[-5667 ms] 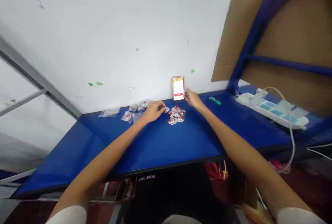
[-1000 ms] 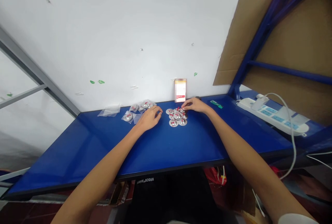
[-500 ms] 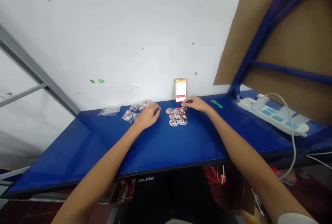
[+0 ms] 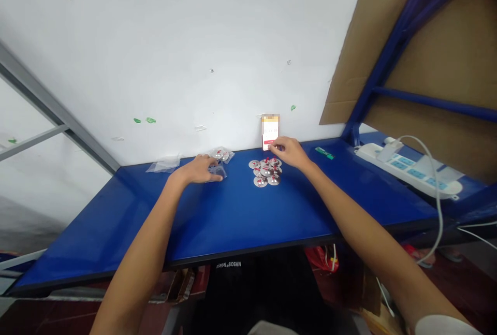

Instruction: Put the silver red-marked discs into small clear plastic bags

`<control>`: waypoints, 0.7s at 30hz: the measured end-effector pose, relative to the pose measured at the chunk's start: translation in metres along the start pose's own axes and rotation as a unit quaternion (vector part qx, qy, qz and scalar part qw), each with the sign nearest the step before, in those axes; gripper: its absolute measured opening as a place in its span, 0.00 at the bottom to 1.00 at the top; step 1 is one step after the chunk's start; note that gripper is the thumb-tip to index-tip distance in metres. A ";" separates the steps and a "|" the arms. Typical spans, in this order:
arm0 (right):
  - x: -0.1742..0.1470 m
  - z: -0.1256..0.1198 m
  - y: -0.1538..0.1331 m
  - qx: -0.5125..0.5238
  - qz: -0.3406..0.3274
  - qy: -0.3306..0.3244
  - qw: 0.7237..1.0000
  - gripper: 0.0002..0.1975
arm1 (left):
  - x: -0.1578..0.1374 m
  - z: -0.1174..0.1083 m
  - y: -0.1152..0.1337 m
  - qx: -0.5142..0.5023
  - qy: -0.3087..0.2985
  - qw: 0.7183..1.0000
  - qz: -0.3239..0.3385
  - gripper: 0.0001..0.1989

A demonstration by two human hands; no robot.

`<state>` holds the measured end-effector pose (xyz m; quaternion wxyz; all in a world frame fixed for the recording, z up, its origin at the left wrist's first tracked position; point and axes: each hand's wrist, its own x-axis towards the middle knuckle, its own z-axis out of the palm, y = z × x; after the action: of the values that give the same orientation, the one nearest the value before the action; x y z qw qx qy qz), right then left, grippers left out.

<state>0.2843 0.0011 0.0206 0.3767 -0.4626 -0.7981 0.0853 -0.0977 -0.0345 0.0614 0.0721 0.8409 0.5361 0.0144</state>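
Note:
My left hand (image 4: pixel 200 169) is over clear plastic bags (image 4: pixel 219 171) on the blue table (image 4: pixel 233 216), its thumb and fingers apart. The bag under the fingers is partly hidden. Just beyond it lie bagged shiny metal discs (image 4: pixel 222 155) with red marks. My right hand (image 4: pixel 290 153) hovers above and behind a pile of similar unbagged discs (image 4: pixel 266 171), fingers bent, no disc visible in it. Its fingertips overlap the lower edge of a lit phone (image 4: pixel 271 130) leaning on the wall; whether they touch it I cannot tell.
Flat clear bags (image 4: pixel 164 164) lie at the back left. A small green item (image 4: pixel 324 153) lies right of my right hand. A white power strip (image 4: pixel 409 171) with a looping cable lies at the right, by a blue metal frame (image 4: pixel 378 76). The white wall (image 4: pixel 174 66) backs the table.
My left hand has moved left, onto the bags, covering the nearer bagged discs. My right hand has lifted off the disc pile toward the phone. Digits now show on the phone screen.

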 end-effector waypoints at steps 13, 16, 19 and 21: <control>-0.004 -0.008 -0.024 0.078 -0.100 -0.153 0.980 0.18 | 0.004 0.009 -0.008 -0.041 -0.030 0.999 0.012 0.27; -0.008 -0.008 -0.029 0.048 -0.115 -0.222 0.967 0.28 | 0.004 0.010 -0.007 -0.034 -0.038 0.999 0.021 0.26; -0.011 -0.001 -0.031 0.013 -0.115 -0.251 0.961 0.36 | 0.004 0.010 -0.005 -0.042 -0.039 0.998 0.030 0.25; -0.012 0.004 -0.031 0.001 -0.119 -0.260 0.958 0.38 | 0.004 0.010 -0.003 -0.043 -0.034 0.998 0.028 0.25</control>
<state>0.2642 -0.0250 0.0271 0.1647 -0.3256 -0.9175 0.1581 -0.0978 -0.0306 0.0503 0.1254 0.8517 0.5087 0.0111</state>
